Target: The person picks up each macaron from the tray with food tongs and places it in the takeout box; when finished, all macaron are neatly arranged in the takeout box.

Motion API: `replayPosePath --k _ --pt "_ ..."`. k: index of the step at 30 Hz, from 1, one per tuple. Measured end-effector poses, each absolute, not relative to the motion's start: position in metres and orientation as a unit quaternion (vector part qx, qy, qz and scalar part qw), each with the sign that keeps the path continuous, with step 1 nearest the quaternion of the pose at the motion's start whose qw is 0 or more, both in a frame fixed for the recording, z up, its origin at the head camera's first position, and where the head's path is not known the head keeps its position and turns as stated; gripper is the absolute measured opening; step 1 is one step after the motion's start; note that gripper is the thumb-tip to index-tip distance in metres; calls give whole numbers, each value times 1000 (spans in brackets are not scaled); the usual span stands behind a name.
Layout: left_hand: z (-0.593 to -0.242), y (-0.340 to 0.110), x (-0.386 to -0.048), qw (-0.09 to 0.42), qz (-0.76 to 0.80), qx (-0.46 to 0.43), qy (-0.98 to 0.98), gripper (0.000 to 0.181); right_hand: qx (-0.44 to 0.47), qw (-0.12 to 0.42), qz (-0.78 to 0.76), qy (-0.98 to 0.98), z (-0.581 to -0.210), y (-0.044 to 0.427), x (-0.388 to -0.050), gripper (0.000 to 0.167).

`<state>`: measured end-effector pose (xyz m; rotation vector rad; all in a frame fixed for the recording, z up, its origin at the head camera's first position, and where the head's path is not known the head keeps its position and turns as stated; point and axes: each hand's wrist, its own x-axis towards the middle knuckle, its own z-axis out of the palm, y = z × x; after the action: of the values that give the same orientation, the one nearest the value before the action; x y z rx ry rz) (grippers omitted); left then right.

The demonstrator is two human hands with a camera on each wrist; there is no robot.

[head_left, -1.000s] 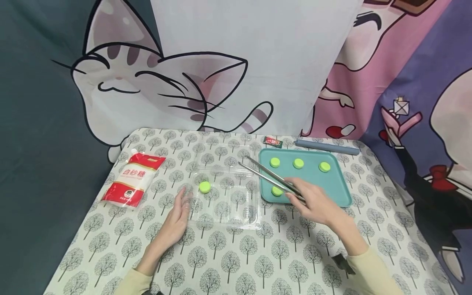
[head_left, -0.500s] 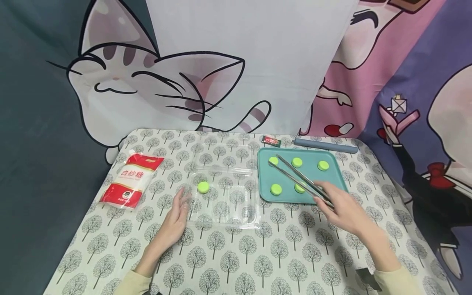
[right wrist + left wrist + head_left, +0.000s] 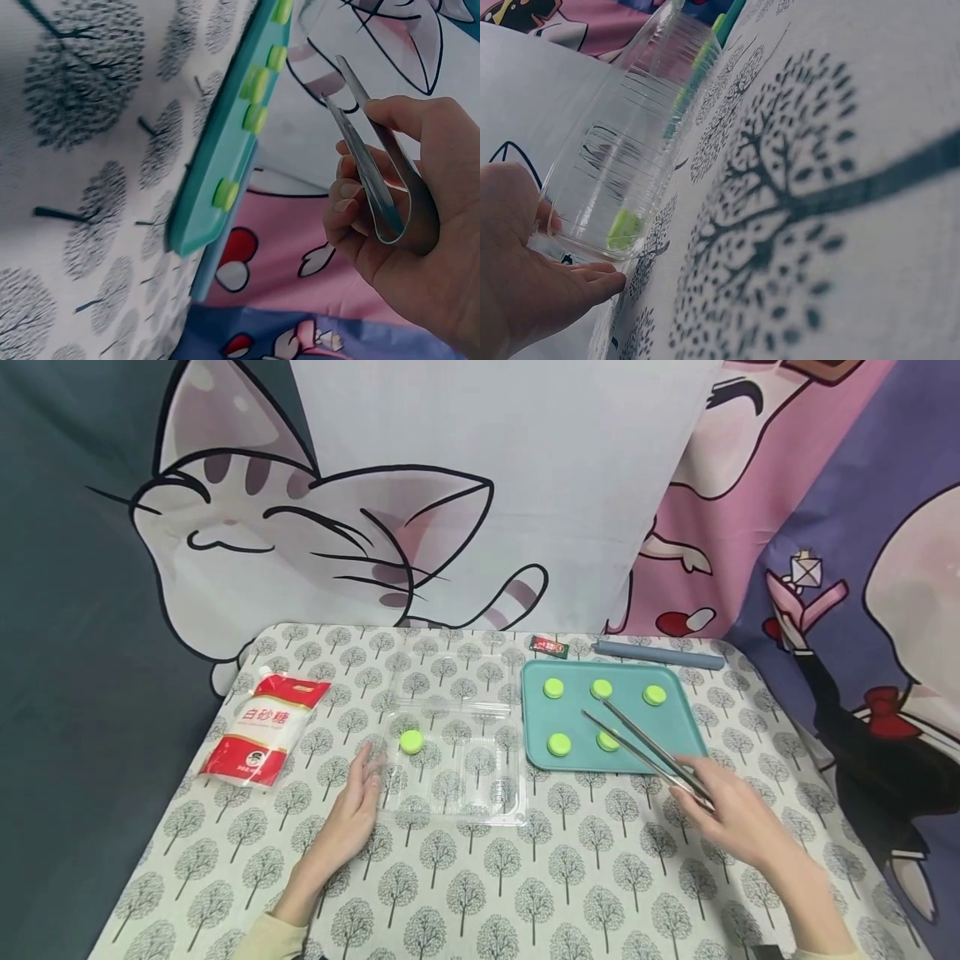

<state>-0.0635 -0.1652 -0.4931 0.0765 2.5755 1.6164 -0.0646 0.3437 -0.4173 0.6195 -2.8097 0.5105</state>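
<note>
A clear plastic box [image 3: 450, 817] lies with its lid laid back, one green round piece [image 3: 411, 742] inside at its left. My left hand [image 3: 356, 802] rests against the box's left side, fingers fairly straight; the left wrist view shows the hand [image 3: 544, 277] at the box's end wall. My right hand [image 3: 731, 814] holds metal tongs [image 3: 386, 169], their tips apart with nothing between them. In the head view the tongs slant over the teal tray [image 3: 637, 718], which bears several green pieces [image 3: 552, 688] in two rows.
A red and white bag [image 3: 264, 727] lies at the left of the table. Behind the tray are a small red and green packet [image 3: 549, 647] and a blue-grey rod [image 3: 660, 654]. Printed cloths hang behind the table.
My right hand has moved right with the tongs, from beside the box to over the tray, uncovering the front-left piece. My left hand has stayed at the box's side.
</note>
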Motion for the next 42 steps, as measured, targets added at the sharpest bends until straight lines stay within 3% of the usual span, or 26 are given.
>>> replayPosePath --k 24,42 --pt "-496 -166 -64 50 532 30 845 59 178 77 187 -963 -439 363 -46 45" --pt "-495 -166 -64 48 530 28 846 59 201 101 180 -958 -446 362 -49 41"
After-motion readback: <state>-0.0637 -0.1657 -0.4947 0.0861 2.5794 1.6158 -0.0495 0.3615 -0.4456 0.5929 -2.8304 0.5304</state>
